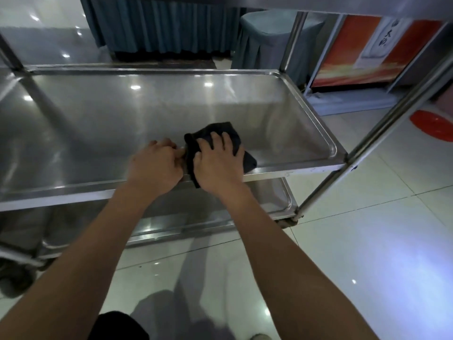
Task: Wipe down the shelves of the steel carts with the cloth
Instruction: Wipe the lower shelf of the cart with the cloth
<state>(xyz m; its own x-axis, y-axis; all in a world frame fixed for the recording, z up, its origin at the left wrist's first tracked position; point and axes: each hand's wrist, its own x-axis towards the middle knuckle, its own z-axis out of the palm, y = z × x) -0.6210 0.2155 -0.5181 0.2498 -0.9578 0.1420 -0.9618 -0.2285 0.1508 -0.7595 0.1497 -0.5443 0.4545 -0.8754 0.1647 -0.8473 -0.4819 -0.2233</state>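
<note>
A steel cart fills the view; its middle shelf (122,119) is a shallow shiny tray with a raised rim. A dark cloth (218,130) lies bunched on that shelf near the front edge, right of centre. My right hand (218,163) lies on top of the cloth with the fingers spread and bent over it. My left hand (157,165) sits just left of the cloth at the front rim, fingers curled, its fingertips at the cloth's left edge. Whether they pinch the cloth is hidden. A lower shelf (269,200) shows beneath.
Upright steel posts stand at the cart's right front corner (392,119) and far right corner (291,40). The upper shelf's edge (367,13) runs overhead. Behind are a draped table (159,28), a covered chair (264,38) and an orange sign board (367,52). White tiled floor surrounds the cart.
</note>
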